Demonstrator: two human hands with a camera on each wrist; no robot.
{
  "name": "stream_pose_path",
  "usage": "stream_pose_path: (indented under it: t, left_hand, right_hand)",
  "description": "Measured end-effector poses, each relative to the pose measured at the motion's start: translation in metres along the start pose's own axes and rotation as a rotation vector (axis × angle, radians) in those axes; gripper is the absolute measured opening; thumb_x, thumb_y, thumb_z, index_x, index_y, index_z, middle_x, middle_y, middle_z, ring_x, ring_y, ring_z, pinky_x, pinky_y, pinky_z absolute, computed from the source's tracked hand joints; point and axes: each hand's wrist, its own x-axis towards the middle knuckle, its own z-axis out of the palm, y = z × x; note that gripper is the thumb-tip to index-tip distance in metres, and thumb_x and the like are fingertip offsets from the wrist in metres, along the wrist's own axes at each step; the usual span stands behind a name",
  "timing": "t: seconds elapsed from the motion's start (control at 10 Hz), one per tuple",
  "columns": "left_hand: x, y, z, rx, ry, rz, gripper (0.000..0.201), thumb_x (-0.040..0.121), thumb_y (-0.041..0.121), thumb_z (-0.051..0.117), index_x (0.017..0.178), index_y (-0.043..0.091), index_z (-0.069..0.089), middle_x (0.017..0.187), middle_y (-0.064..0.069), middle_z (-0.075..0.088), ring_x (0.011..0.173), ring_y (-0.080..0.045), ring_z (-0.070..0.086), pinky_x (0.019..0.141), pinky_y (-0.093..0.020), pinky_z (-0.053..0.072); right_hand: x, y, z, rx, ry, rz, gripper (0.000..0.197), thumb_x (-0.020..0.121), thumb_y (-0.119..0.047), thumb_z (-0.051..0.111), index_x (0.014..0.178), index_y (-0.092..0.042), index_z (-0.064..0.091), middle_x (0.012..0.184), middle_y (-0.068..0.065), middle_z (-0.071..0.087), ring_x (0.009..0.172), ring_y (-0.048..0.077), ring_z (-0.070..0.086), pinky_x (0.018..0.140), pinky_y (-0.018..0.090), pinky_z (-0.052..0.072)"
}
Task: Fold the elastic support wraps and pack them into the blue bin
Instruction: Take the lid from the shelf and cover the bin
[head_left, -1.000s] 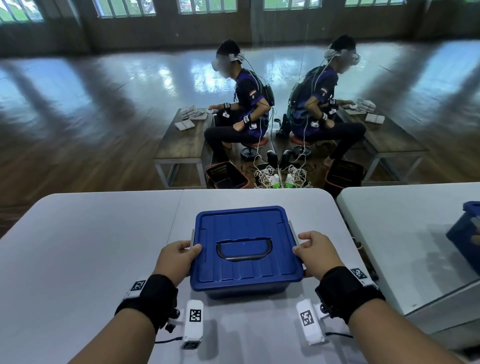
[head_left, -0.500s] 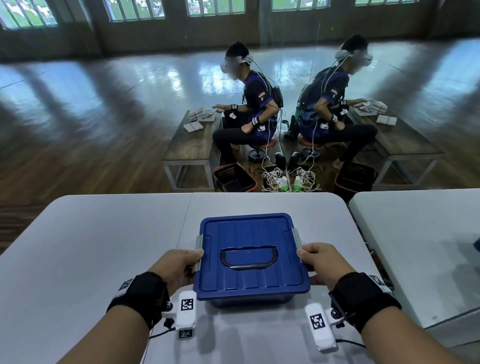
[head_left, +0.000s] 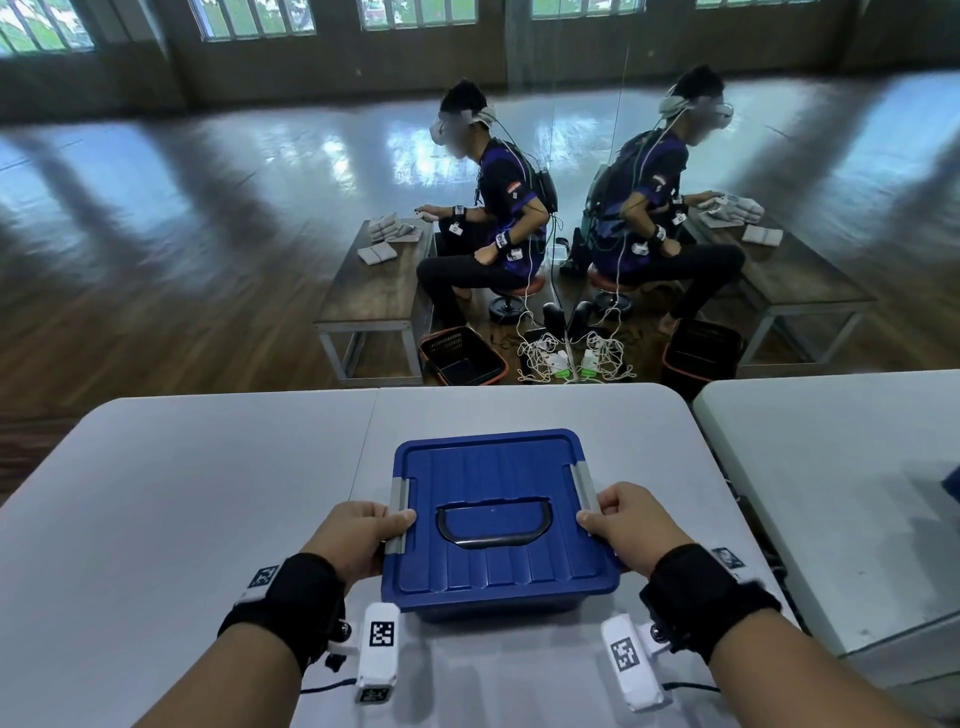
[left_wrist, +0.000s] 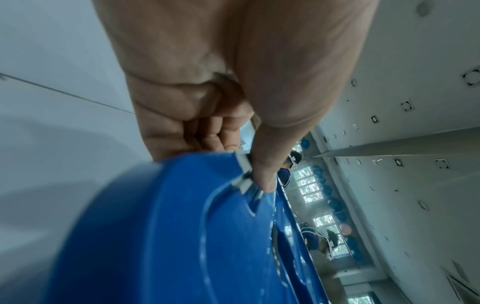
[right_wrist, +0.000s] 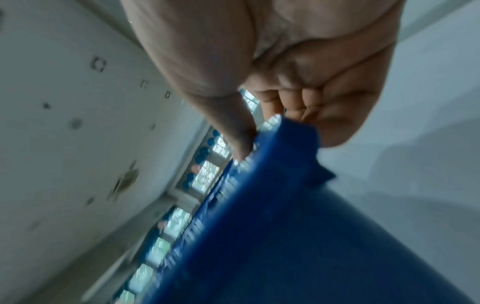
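While lidded on the white table (head_left: 208, 493), blue bin (head_left: 493, 566) gripped at both side latches, left hand (head_left: 358, 538) thumb on top; right hand (head_left: 636, 525) likewise.

Blue bin (head_left: 498, 566): smooth moulded plastic, ribbed lid with slight sheen. Grey latches (head_left: 399, 514) under fingers (head_left: 402, 518): matt plastic. Surface (head_left: 182, 493) beyond fingers: matt pale plastic. Wristbands (head_left: 291, 597): black cloth. Floor (head_left: 156, 291): glossy polished wood.
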Motion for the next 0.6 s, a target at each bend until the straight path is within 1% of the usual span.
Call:
stream_pose_path:
  t: [0.1, 0.2, 0.3, 0.4, 0.5, 0.6]
  left_hand:
    - [-0.001, 0.001, 0.001, -0.007, 0.015, 0.008, 0.023, 0.089, 0.011, 0.075, 0.074, 0.004, 0.059, 0.072, -0.017, 0.069, 0.064, -0.028, 0.067, 0.064, -0.037, 0.058]
    - [-0.001, -0.001, 0.000, 0.010, 0.059, 0.056, 0.024, 0.088, 0.014, 0.077, 0.074, 0.005, 0.059, 0.074, -0.019, 0.067, 0.064, -0.028, 0.066, 0.067, -0.039, 0.059]
    - [-0.005, -0.007, 0.004, 0.090, 0.152, 0.146, 0.027, 0.088, 0.020, 0.078, 0.074, 0.008, 0.059, 0.071, -0.013, 0.063, 0.062, -0.024, 0.062, 0.058, -0.034, 0.056]
    - [-0.015, -0.014, 0.008, 0.192, 0.204, 0.244, 0.026, 0.092, 0.027, 0.072, 0.077, 0.007, 0.066, 0.074, -0.008, 0.072, 0.067, -0.023, 0.066, 0.060, -0.035, 0.056]
    - [-0.025, -0.019, 0.005, 0.163, 0.177, 0.275, 0.027, 0.100, 0.028, 0.059, 0.088, 0.007, 0.070, 0.083, -0.010, 0.075, 0.074, -0.023, 0.069, 0.065, -0.038, 0.060]
    - [-0.033, -0.036, -0.008, 0.092, 0.125, 0.180, 0.037, 0.106, 0.032, 0.045, 0.096, 0.003, 0.067, 0.087, -0.017, 0.073, 0.069, -0.028, 0.068, 0.062, -0.038, 0.057]
  right_hand:
    - [0.002, -0.004, 0.006, -0.185, 0.078, -0.095, 0.037, 0.090, -0.016, 0.069, 0.062, -0.013, 0.046, 0.060, 0.002, 0.047, 0.055, 0.016, 0.047, 0.056, 0.028, 0.042]
    - [0.001, -0.003, 0.005, -0.201, 0.117, -0.119, 0.034, 0.089, -0.021, 0.072, 0.064, -0.015, 0.050, 0.062, 0.000, 0.053, 0.060, 0.016, 0.051, 0.061, 0.030, 0.044]
    - [-0.003, 0.001, 0.007, -0.234, 0.125, -0.144, 0.019, 0.092, -0.026, 0.067, 0.081, -0.014, 0.059, 0.074, -0.002, 0.059, 0.071, 0.017, 0.058, 0.066, 0.031, 0.049]
    - [-0.018, 0.004, 0.012, -0.204, 0.069, -0.151, 0.017, 0.097, -0.032, 0.059, 0.107, -0.018, 0.056, 0.088, -0.006, 0.062, 0.081, 0.010, 0.061, 0.063, 0.020, 0.046]
    - [-0.034, 0.008, 0.011, -0.115, 0.038, -0.126, 0.019, 0.099, -0.035, 0.057, 0.111, -0.020, 0.054, 0.091, -0.002, 0.064, 0.082, 0.011, 0.063, 0.061, 0.021, 0.048]
    - [-0.055, 0.021, 0.007, 0.016, 0.001, -0.033, 0.023, 0.101, -0.036, 0.052, 0.107, -0.015, 0.060, 0.094, 0.005, 0.066, 0.076, 0.018, 0.064, 0.057, 0.029, 0.053]
